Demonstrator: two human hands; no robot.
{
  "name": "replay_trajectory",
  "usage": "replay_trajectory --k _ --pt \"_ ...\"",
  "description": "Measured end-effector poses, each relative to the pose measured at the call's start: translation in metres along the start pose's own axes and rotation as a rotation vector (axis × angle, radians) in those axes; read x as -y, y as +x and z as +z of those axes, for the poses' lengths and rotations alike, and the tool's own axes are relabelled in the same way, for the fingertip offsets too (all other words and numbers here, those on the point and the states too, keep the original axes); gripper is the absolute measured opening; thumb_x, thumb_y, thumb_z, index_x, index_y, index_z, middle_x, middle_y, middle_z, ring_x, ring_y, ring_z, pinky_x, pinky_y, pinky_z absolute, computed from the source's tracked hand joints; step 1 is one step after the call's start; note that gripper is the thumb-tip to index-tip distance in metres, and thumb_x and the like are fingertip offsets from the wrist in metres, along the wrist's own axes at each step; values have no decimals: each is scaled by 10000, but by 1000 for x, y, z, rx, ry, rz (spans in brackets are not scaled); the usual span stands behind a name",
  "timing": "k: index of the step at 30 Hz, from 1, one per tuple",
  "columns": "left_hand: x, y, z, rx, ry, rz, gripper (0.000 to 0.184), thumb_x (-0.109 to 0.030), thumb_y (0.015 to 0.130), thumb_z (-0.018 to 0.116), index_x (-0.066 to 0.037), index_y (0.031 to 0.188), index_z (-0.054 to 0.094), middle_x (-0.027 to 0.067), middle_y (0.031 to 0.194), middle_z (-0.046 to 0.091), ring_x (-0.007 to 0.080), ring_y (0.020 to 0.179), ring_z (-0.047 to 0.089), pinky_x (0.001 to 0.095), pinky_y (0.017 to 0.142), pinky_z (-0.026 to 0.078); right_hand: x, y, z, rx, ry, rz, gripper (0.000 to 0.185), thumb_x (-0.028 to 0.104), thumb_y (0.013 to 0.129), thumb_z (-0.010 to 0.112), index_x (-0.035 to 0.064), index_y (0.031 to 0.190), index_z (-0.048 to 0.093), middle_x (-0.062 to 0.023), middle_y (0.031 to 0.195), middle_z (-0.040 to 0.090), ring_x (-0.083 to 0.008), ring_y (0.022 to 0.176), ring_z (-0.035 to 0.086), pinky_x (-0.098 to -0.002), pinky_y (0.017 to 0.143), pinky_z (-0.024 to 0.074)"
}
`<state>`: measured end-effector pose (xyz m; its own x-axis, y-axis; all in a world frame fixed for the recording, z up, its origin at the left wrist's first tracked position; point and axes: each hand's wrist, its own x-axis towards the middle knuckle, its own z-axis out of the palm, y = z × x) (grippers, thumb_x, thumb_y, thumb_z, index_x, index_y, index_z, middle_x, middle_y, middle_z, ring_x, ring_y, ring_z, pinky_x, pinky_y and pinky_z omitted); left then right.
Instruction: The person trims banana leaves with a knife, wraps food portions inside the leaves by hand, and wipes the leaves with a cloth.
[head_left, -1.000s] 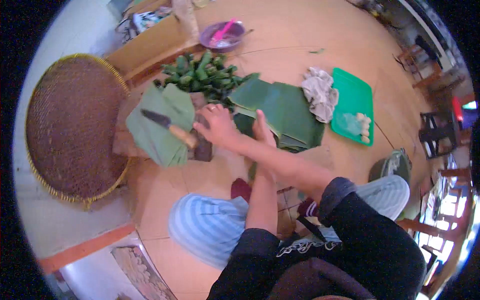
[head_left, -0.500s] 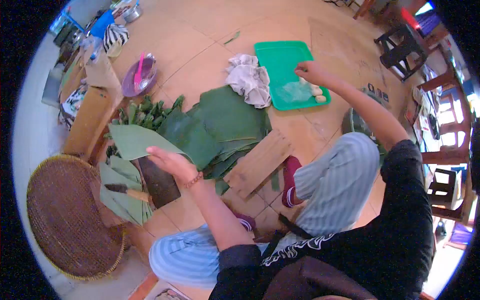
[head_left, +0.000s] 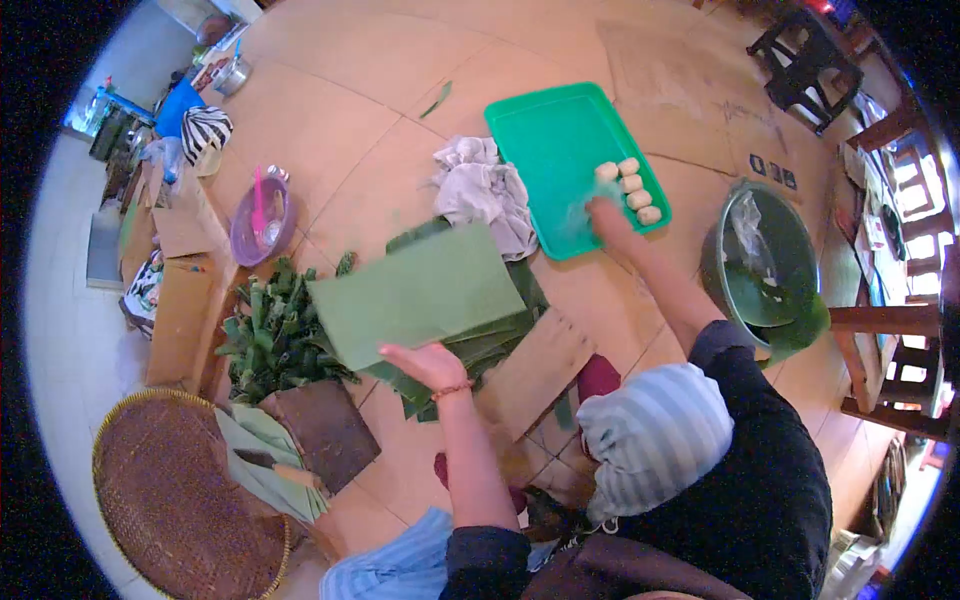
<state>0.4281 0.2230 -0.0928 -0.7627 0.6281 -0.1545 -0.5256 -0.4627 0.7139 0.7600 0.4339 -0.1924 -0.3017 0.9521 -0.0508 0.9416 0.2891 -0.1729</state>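
Observation:
My left hand (head_left: 432,366), palm up, holds a light green rectangular leaf sheet (head_left: 425,290) by its near edge, over a stack of darker cut leaves (head_left: 470,350). To the right, my right hand (head_left: 606,220) is down in the green tray (head_left: 545,140), its fingers closed on a crumpled clear plastic sheet (head_left: 583,207). Beside that hand several short, pale, roll-shaped pieces (head_left: 631,184) lie in the tray's right part. My fingertips are partly hidden by the plastic and blur.
A crumpled whitish cloth (head_left: 485,195) touches the tray's left side. Folded leaf bundles (head_left: 275,330) and a purple basin (head_left: 263,215) are at left, with a knife (head_left: 270,462) on leaf pieces and a woven basket (head_left: 180,490) nearer. A wooden board (head_left: 535,370) and a large bucket (head_left: 765,265) are nearby.
My right hand has come down and taken hold of the plastic, uncovering more pale rolls. My left hand has brought the leaf sheet rightward, over the stack. The camera view has shifted.

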Motion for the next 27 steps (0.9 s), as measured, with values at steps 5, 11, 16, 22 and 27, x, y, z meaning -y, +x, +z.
replay_trajectory --k 5,11,16,22,27 --pt "25 -22 -56 -37 159 -237 583 -427 886 430 -93 1324 238 98 1334 308 250 1204 333 417 1001 294 -43 54 -30 -225 52 17 327 8 762 434 73 1073 514 -133 1103 535 -302 1043 493 -386 875 405" --pt "-27 -1 -74 -35 -46 -432 710 -585 807 428 -100 1305 282 99 1311 349 316 1158 387 515 959 322 -50 73 -21 25 -534 -203 395 39 770 451 148 1148 477 -99 1145 527 -265 1055 506 -415 837 414" --pt "-64 47 -63 121 310 -836 887 -732 729 346 -50 1294 278 138 1241 435 361 1062 488 534 833 435 -58 95 -18 166 -581 -90 401 138 761 517 147 1158 468 -92 1122 543 -265 1050 510 -429 813 419" --pt "-53 86 -50 290 843 -899 745 -581 780 468 12 1224 391 144 1151 508 290 986 546 456 709 508 -61 91 -14 -21 -117 -52 432 291 771 581 57 1123 490 -142 1053 573 -273 953 545 -390 761 448" --pt "-21 102 -106 197 1146 -571 498 -340 825 570 47 1128 487 100 1026 572 169 907 555 312 746 476 32 36 -58 147 1203 286 401 342 803 565 8 1026 552 -77 916 593 -163 806 569 -316 686 463"
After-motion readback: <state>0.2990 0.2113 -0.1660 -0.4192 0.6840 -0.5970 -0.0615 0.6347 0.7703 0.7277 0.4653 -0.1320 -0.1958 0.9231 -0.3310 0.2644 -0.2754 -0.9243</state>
